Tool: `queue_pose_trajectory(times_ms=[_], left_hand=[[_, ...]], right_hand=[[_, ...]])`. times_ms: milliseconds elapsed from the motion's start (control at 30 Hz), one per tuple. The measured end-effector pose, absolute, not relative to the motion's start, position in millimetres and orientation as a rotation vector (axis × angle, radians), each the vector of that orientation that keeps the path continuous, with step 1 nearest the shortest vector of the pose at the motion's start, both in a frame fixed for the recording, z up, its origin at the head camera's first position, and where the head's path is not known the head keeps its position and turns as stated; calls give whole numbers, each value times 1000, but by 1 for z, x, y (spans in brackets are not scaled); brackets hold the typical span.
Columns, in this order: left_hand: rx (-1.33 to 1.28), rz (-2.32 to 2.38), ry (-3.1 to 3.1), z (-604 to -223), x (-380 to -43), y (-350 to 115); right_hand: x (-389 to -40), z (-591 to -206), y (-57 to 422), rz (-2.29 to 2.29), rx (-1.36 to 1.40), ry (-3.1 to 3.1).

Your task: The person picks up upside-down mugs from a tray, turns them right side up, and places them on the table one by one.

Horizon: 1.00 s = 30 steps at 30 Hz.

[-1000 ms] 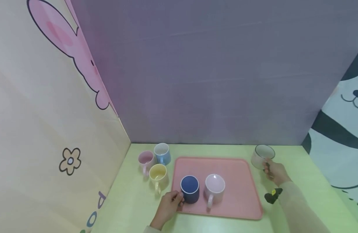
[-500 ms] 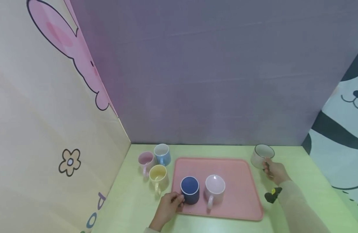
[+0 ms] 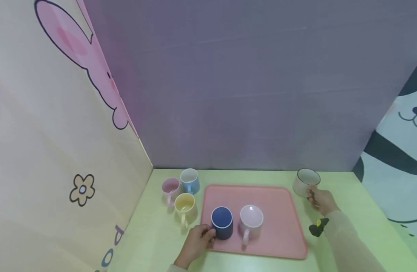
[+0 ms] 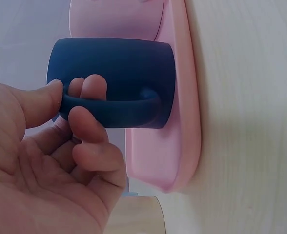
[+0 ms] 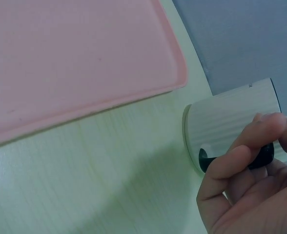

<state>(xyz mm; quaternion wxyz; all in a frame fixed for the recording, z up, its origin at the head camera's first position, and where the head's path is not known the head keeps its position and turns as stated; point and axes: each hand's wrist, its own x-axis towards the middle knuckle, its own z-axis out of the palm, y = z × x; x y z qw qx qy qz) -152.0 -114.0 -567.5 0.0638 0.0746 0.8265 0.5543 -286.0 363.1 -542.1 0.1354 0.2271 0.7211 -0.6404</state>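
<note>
At the far left of the desk (image 3: 150,236), a pink cup (image 3: 171,186), a light blue cup (image 3: 190,181) and a yellow cup (image 3: 185,206) stand close together, handles towards the person. Next comes the left hand (image 3: 196,241), its fingers gripping the navy mug (image 3: 222,224) by the handle (image 4: 116,111), so the mug sits just to the right of the fingertips, over the near left part of the pink tray (image 3: 283,223); whether its base touches the tray is hard to tell. The left wrist view shows fingers hooked through that handle and the thumb at its end by the rim, all of which the head view mostly hides; the head view alone shows the mug's blue inside. Beside it on the tray stands a pale pink mug (image 3: 251,219), cut off at the top of the left wrist view. Right of the tray, near the back of the desk, is a white mug (image 3: 300,185) with a dark rim, the right hand (image 3: 322,201) on its near side with fingers curled round the handle. Only the right wrist view shows this handle (image 5: 263,157) clearly as black, partly covered by fingers, and small print near the rim, too tiny to read; the hand runs out of that picture
</note>
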Motion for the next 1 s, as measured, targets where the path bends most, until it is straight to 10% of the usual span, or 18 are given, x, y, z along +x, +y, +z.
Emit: queue_pose_trajectory(times_ms=[1000], left_hand=[[144,1759,2435,-572,-152,-111]], right_hand=[[-288,-547,364,-1852,727,2096]])
